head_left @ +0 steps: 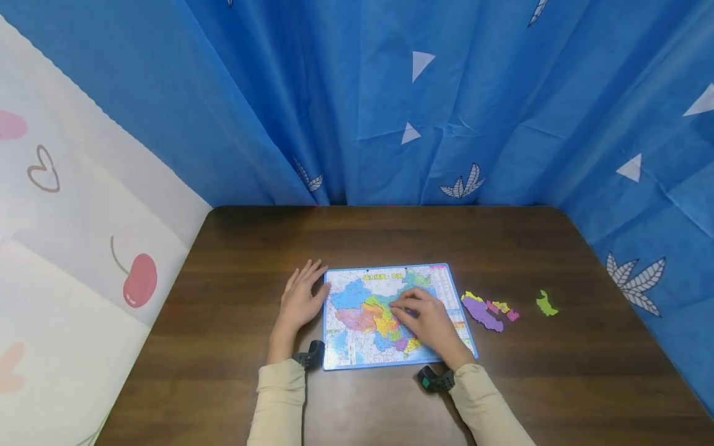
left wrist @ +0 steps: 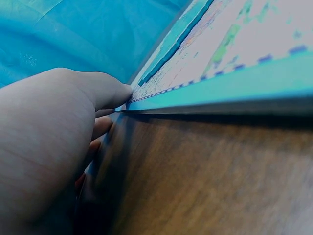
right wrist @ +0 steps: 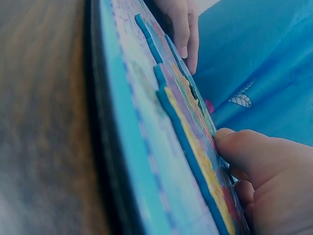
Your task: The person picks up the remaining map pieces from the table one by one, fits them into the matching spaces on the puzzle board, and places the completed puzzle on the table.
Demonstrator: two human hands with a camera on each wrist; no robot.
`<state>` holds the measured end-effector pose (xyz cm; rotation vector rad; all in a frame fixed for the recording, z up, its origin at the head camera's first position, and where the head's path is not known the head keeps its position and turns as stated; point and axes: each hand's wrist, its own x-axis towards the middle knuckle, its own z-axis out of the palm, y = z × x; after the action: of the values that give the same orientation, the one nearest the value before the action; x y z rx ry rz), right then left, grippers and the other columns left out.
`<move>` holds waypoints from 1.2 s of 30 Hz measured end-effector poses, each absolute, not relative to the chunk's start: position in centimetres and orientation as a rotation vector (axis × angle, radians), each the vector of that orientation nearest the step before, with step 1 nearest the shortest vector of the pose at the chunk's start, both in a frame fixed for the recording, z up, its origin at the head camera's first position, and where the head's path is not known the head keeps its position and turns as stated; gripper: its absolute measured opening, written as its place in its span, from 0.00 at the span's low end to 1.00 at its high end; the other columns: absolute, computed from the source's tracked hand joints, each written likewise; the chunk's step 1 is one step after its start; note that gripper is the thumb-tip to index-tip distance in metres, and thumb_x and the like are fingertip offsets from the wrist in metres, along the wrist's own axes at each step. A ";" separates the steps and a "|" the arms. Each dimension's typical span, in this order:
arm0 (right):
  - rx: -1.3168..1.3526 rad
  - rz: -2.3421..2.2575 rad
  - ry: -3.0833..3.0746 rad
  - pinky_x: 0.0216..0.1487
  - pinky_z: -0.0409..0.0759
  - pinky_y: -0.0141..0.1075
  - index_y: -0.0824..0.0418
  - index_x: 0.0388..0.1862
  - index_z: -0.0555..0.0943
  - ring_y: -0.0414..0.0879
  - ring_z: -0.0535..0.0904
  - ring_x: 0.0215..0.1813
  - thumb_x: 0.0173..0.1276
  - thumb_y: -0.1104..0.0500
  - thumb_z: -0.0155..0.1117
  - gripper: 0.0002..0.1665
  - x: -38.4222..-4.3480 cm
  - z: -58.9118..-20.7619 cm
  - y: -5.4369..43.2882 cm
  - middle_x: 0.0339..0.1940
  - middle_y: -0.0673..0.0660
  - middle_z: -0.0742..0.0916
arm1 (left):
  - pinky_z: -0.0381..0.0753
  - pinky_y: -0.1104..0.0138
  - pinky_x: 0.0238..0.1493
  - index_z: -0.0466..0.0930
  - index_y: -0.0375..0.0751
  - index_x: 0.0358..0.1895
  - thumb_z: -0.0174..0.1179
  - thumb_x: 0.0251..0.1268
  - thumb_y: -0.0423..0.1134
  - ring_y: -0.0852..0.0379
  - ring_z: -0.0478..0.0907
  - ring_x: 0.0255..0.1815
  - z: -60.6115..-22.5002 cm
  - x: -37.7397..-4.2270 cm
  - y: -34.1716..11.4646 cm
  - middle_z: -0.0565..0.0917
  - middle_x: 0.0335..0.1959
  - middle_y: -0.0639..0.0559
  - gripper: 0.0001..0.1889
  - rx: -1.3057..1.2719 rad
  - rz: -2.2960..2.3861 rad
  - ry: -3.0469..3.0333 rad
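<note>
A blue-edged map puzzle board (head_left: 341, 359) lies on the table, with several coloured puzzle pieces (head_left: 349, 294) fitted over its left and middle parts. My left hand (head_left: 301, 301) lies flat at the board's upper left, fingers extended on the table. In the left wrist view, its thumb (left wrist: 120, 93) rests at the board's edge. Over the middle of the map, my right hand (head_left: 426, 319) has its thumb and fingertips together, pinching a small puzzle piece mostly hidden by the fingers. In the right wrist view, the right thumb (right wrist: 227, 139) is right at the raised pieces.
Right of the board lie a purple piece (head_left: 484, 314), small pink and yellow pieces (head_left: 501, 306), and a green piece (head_left: 545, 303) farther off. The brown wooden table (head_left: 234, 279) extends around them. A blue curtain (head_left: 379, 167) hangs behind, and a white patterned cloth (head_left: 83, 217) is at left.
</note>
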<state>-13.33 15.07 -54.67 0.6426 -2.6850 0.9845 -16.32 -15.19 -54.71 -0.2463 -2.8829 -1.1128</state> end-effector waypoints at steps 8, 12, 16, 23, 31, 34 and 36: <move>0.615 0.984 -2.709 0.49 0.88 0.39 0.53 0.40 0.94 0.41 0.82 0.46 0.60 0.55 0.81 0.09 -13.0 -54.9 15.1 0.43 0.45 0.87 | 0.43 0.47 0.84 0.73 0.42 0.74 0.58 0.77 0.44 0.44 0.54 0.84 -55.1 -15.9 -15.0 0.65 0.80 0.44 0.26 -0.228 -1.135 -2.873; 0.622 0.978 -2.713 0.49 0.88 0.39 0.52 0.38 0.94 0.40 0.82 0.47 0.58 0.55 0.82 0.09 -12.6 -55.2 15.2 0.42 0.43 0.87 | 0.43 0.47 0.84 0.72 0.41 0.74 0.58 0.77 0.44 0.44 0.53 0.84 -55.4 -15.5 -14.9 0.65 0.80 0.44 0.26 -0.227 -1.155 -2.887; 0.663 1.005 -2.696 0.51 0.87 0.39 0.53 0.37 0.94 0.40 0.82 0.48 0.59 0.55 0.81 0.07 -12.8 -55.2 15.1 0.42 0.43 0.86 | 0.43 0.47 0.84 0.72 0.41 0.74 0.58 0.77 0.44 0.44 0.54 0.84 -55.3 -15.5 -15.1 0.66 0.80 0.44 0.26 -0.219 -1.147 -2.871; 0.670 0.990 -2.704 0.53 0.87 0.40 0.52 0.37 0.94 0.40 0.81 0.49 0.62 0.53 0.79 0.07 -13.1 -54.7 15.1 0.43 0.42 0.86 | 0.42 0.48 0.84 0.72 0.42 0.74 0.58 0.77 0.45 0.44 0.53 0.84 -54.8 -16.1 -15.2 0.65 0.80 0.44 0.26 -0.233 -1.123 -2.885; 0.691 0.985 -2.673 0.53 0.87 0.40 0.51 0.39 0.93 0.40 0.81 0.50 0.63 0.54 0.79 0.06 -13.3 -54.8 15.0 0.43 0.43 0.87 | 0.41 0.49 0.84 0.72 0.42 0.74 0.57 0.77 0.44 0.45 0.52 0.85 -54.6 -16.2 -15.4 0.65 0.81 0.45 0.26 -0.224 -1.138 -2.891; 0.689 0.964 -2.671 0.52 0.87 0.39 0.50 0.41 0.92 0.39 0.80 0.49 0.64 0.55 0.78 0.07 -13.1 -54.9 15.1 0.43 0.43 0.87 | 0.42 0.49 0.84 0.73 0.42 0.74 0.58 0.77 0.44 0.44 0.53 0.84 -54.9 -16.3 -15.2 0.65 0.80 0.44 0.26 -0.227 -1.128 -2.883; 0.685 0.951 -2.669 0.52 0.87 0.38 0.50 0.44 0.92 0.39 0.81 0.49 0.64 0.55 0.78 0.09 -13.0 -55.0 15.2 0.44 0.43 0.87 | 0.42 0.49 0.84 0.73 0.42 0.73 0.58 0.77 0.44 0.44 0.53 0.84 -55.1 -16.3 -15.1 0.65 0.80 0.44 0.26 -0.226 -1.132 -2.881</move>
<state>-13.01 15.16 -55.03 0.6846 -2.6690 0.9508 -16.29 -15.14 -55.07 -0.2261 -2.8809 -1.1320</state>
